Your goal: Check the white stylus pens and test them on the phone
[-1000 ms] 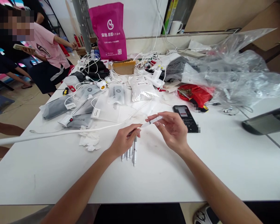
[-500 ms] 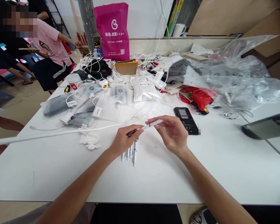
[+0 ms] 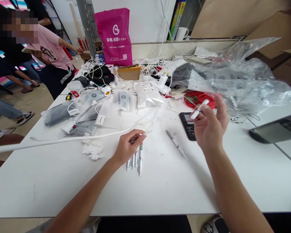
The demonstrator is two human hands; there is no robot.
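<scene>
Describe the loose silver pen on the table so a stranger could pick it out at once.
On the long white table, find the black smartphone at the front edge of the clutter. Just in front of it, left of the raised right hand, a slim silver pen lies diagonally by itself on bare tabletop, apart from the cluster of similar pens beneath the left hand.

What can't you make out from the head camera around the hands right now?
Head view:
- left-hand pen: mostly covered by the fingers of the left hand
- phone: screen partly covered by the right hand
- right-hand pen: any markings too small to read
- red bag: contents unclear, partly behind the right hand
</scene>
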